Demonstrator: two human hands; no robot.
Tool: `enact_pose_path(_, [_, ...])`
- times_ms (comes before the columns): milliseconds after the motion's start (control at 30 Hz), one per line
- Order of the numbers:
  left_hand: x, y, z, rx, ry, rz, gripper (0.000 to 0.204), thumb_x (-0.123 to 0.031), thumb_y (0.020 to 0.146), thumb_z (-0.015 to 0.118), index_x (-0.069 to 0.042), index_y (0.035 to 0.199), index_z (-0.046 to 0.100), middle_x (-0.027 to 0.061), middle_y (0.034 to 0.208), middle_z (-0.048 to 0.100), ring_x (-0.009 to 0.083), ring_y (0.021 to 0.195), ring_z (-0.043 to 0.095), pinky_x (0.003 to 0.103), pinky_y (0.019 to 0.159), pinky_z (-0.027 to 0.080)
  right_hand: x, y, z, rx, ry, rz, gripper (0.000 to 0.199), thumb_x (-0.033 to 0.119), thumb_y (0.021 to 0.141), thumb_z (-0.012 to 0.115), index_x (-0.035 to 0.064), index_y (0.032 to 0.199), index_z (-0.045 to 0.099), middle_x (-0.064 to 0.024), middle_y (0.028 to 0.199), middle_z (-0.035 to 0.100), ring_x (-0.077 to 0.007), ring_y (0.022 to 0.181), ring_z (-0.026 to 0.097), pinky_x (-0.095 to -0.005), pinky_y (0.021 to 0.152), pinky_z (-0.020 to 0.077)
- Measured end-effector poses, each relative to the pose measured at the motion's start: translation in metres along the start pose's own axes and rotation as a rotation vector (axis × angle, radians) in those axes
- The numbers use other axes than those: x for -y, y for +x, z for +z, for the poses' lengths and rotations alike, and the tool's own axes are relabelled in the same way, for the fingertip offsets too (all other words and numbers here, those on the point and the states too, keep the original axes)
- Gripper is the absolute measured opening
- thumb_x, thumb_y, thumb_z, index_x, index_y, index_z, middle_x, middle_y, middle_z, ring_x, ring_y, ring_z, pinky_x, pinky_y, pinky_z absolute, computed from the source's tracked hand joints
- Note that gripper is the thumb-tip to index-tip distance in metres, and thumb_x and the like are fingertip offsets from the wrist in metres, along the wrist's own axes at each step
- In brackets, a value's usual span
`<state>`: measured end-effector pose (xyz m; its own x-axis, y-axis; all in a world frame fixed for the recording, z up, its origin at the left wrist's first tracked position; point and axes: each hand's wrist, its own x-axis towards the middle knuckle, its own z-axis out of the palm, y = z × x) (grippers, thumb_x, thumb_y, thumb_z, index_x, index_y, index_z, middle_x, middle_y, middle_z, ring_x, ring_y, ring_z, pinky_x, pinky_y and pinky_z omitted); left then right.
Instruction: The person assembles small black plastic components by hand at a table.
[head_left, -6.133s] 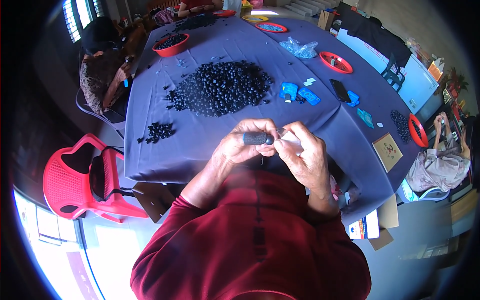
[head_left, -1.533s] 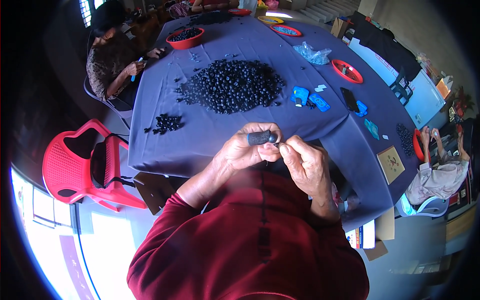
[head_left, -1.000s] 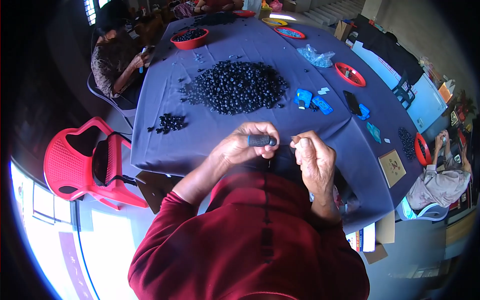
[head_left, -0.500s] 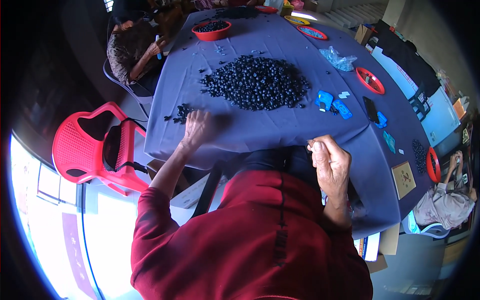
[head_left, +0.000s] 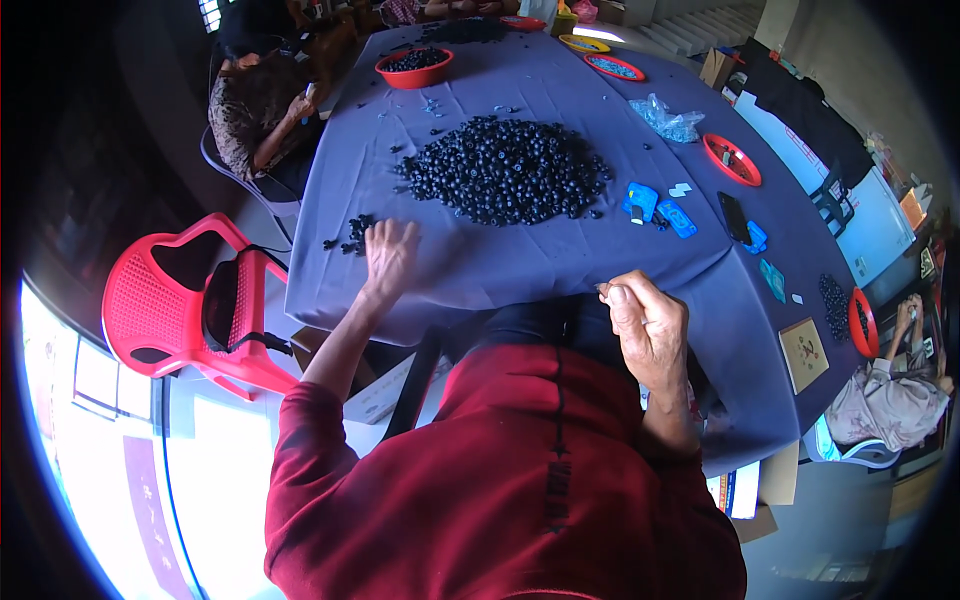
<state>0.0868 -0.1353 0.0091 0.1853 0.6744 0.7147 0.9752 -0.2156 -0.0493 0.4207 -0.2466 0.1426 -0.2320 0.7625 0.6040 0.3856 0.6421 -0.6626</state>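
My left hand (head_left: 392, 256) lies palm down at the table's near left, touching a small cluster of black bead-like pieces (head_left: 358, 232). Its fingers look slightly apart and bent downward; whatever is under them is hidden. Close to my body, past the near table edge, my right hand (head_left: 648, 330) is raised with thumb and fingers pinched together. A tiny dark bit shows at the fingertips, too small to name. Beyond both hands spreads a large heap of the same round black pieces (head_left: 505, 170) on the grey tablecloth (head_left: 470, 265).
A red bowl (head_left: 414, 80) of black pieces stands far left. On the right lie blue plastic cases (head_left: 676, 218), a phone (head_left: 735, 217), a clear bag (head_left: 665, 122) and a red tray (head_left: 732, 160). A red chair (head_left: 190, 300) is at left. Other people sit around the table.
The view has shifted a little. My left hand stays by the small cluster, its fingers slightly more spread. My right hand remains pinched, turned slightly more to the left.
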Motion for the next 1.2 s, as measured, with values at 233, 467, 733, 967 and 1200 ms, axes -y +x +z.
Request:
enact_pose_path(233, [-0.031, 0.06, 0.049, 0.19, -0.185, -0.005, 0.013, -0.011, 0.073, 0.057, -0.01, 0.086, 0.057, 0.0129, 0.087, 0.056, 0.0307, 0.084, 0.054, 0.043, 0.07, 0.041, -0.001, 0.001, 0.0, 0.008, -0.019, -0.005, 0.024, 0.018, 0.091, 0.049, -0.0024, 0.08, 0.056, -0.0026, 0.06, 0.053, -0.0056, 0.047, 0.044, -0.0215, 0.045, 0.0352])
enact_pose_path(467, [-0.013, 0.069, 0.091, 0.301, -0.253, -0.066, 0.022, -0.006, 0.072, 0.052, -0.006, 0.094, 0.051, 0.0165, 0.091, 0.059, 0.0351, 0.084, 0.058, 0.046, 0.073, 0.045, -0.001, 0.003, 0.001, -0.01, -0.024, -0.028, 0.025, 0.019, 0.091, 0.05, -0.0022, 0.08, 0.057, -0.0025, 0.058, 0.052, -0.006, 0.047, 0.044, -0.0219, 0.045, 0.0353])
enact_pose_path(733, [-0.011, 0.068, 0.092, 0.305, -0.173, -0.163, 0.021, -0.006, 0.074, 0.051, -0.006, 0.095, 0.051, 0.0152, 0.091, 0.059, 0.0335, 0.086, 0.057, 0.044, 0.073, 0.044, -0.008, 0.002, 0.001, -0.007, -0.029, 0.0, 0.025, 0.019, 0.091, 0.05, -0.0022, 0.08, 0.057, -0.0028, 0.06, 0.053, -0.0061, 0.047, 0.044, -0.0218, 0.046, 0.0357])
enact_pose_path(967, [-0.002, 0.069, 0.084, 0.07, -0.166, -0.131, 0.016, -0.011, 0.073, 0.055, -0.008, 0.088, 0.051, 0.0143, 0.083, 0.057, 0.0333, 0.083, 0.055, 0.044, 0.07, 0.042, -0.01, 0.005, 0.002, -0.017, -0.018, 0.011, 0.026, 0.02, 0.091, 0.05, -0.0024, 0.08, 0.057, -0.0024, 0.06, 0.052, -0.0057, 0.048, 0.044, -0.0217, 0.046, 0.0353])
enact_pose_path(1200, [0.0, 0.087, 0.078, -0.093, -0.469, -0.158, 0.012, -0.002, 0.068, 0.055, -0.003, 0.079, 0.05, 0.0183, 0.073, 0.057, 0.0374, 0.071, 0.057, 0.044, 0.06, 0.045, -0.013, 0.006, 0.001, -0.007, 0.002, 0.045, 0.026, 0.02, 0.091, 0.05, -0.0024, 0.08, 0.057, -0.0019, 0.058, 0.05, -0.0055, 0.048, 0.043, -0.0218, 0.045, 0.0345])
